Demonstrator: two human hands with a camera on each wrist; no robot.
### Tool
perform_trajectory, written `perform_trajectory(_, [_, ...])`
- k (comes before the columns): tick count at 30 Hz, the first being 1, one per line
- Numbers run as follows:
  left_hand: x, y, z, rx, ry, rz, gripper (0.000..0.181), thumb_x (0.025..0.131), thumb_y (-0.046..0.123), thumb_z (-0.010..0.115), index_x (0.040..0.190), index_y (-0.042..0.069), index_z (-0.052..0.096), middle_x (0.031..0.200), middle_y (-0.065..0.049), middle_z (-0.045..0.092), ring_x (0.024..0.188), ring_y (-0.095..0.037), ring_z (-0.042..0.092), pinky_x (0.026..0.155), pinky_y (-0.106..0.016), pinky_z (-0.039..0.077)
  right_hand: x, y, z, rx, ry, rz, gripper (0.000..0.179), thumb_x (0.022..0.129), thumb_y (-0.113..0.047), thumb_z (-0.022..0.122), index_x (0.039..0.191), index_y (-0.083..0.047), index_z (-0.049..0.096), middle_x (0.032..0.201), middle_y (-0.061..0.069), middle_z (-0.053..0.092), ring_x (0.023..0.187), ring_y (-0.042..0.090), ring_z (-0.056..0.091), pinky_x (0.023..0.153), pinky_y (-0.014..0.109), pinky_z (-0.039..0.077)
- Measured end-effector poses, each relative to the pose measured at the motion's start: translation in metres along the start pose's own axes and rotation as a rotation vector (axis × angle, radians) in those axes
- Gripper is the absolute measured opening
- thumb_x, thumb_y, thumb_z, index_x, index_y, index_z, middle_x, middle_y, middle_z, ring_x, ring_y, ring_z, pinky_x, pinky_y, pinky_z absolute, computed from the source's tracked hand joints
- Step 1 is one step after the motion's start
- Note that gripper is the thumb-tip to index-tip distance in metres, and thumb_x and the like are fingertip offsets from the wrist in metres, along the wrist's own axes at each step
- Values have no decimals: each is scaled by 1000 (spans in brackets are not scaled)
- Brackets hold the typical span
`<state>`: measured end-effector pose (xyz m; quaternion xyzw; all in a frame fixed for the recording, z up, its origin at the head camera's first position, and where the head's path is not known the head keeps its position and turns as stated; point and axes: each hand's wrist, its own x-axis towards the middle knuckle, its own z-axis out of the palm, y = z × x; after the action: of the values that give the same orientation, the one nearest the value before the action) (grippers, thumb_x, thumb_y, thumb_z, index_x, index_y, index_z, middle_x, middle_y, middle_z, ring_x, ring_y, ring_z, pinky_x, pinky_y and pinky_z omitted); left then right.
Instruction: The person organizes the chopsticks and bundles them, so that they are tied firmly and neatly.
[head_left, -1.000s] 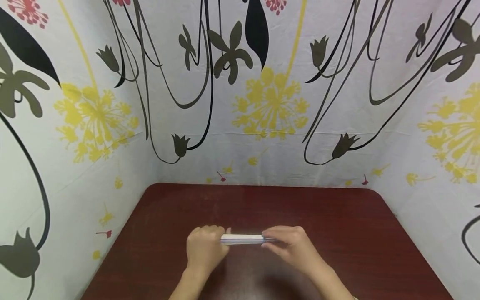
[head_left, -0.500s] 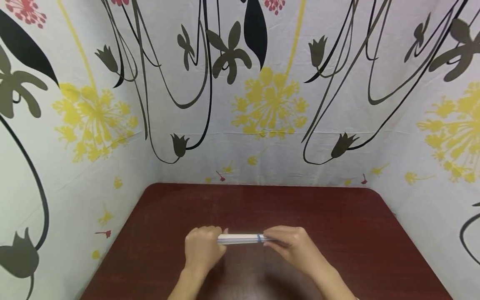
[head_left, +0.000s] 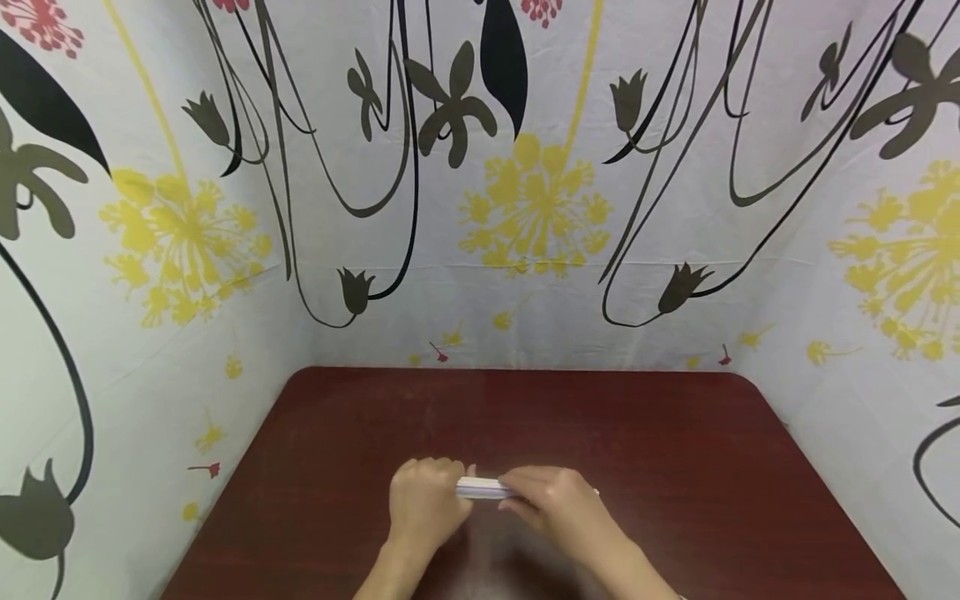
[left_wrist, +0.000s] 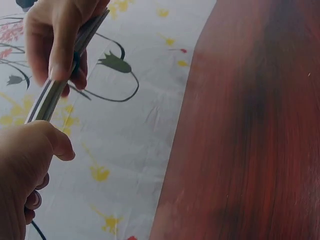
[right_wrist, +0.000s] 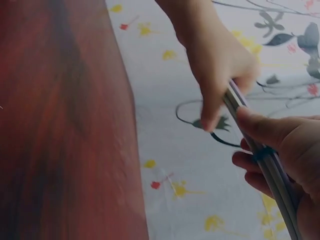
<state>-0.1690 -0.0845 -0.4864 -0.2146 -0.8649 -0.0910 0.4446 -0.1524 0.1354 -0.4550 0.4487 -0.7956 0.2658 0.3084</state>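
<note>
A slim white bundle of long, straight pieces [head_left: 480,488] is held level above the table in the head view, stretched between both hands. My left hand [head_left: 426,504] grips its left end in a fist. The right hand [head_left: 562,504] holds the other part, thumb on one side and fingers round the other. In the right wrist view a blue band [right_wrist: 264,153] circles the bundle beneath the right fingers, and the far end runs out past the palm. From the left wrist, the bundle's narrow tip [left_wrist: 103,16] sticks out beyond the right hand.
A dark red-brown wooden table [head_left: 525,417] with rounded far corners lies under the hands. White cloth [head_left: 540,333] printed with flowers and stems hangs close behind it and along both sides.
The right hand has slid along the bundle toward the left hand, covering the blue band, so less of the bundle shows between them. The left hand has shifted slightly right.
</note>
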Motion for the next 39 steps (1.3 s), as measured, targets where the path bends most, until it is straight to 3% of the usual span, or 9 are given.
perform_trajectory(7, [-2,-11,-4,-21,22,-68,45,69,20,74,46,21,35,42,9,36,39,-7,22,41,-24,23,-3,14,-17,187,35,59,31,69,-2,88,97,-7,76,92,3,76,81,12,74,72,17,55])
perform_trajectory(10, [-1,-10,-4,-33,24,-70,45,70,21,74,46,22,35,43,10,36,41,-5,19,41,-22,22,-1,13,-20,93,0,50,31,68,-7,89,96,-10,77,92,-1,77,79,10,73,70,19,55])
perform_trajectory(15, [2,-1,-2,-32,34,-34,43,68,21,76,45,22,39,44,10,41,39,-5,27,42,-22,24,4,1,-13,-101,-80,15,32,69,-20,89,97,-16,73,91,-12,74,78,3,70,68,22,55])
perform_trajectory(20, [2,0,-3,-31,37,-28,41,67,20,76,46,22,40,44,10,43,38,-7,31,42,-23,25,3,-3,-7,-93,-91,49,36,70,-20,89,101,-11,73,92,-7,75,78,4,71,69,22,55])
perform_trajectory(24, [-2,-5,-4,-17,13,-57,46,66,19,77,46,22,36,43,9,38,39,-7,24,42,-24,24,0,0,-11,-70,-82,102,35,68,-16,91,98,-9,75,91,-4,76,78,5,71,70,22,55])
perform_trajectory(29, [-1,-1,-3,-18,-19,-50,49,65,19,81,46,23,35,43,11,38,43,-4,17,42,-21,21,2,-2,-11,-86,-87,74,29,70,-17,88,94,-12,73,87,-9,73,75,4,69,68,21,54])
perform_trajectory(33, [3,7,-2,-14,-6,0,42,66,20,80,46,21,43,43,10,43,39,-4,24,41,-21,23,8,-7,-6,-84,-92,29,29,74,-19,86,98,-11,71,88,-8,72,75,4,68,68,20,54])
perform_trajectory(39, [2,5,-2,-10,-10,-9,40,63,20,82,46,20,46,44,8,44,38,-7,30,41,-23,24,3,-5,-7,-48,-81,71,35,71,-18,89,101,-8,74,92,-4,75,79,6,71,71,19,55])
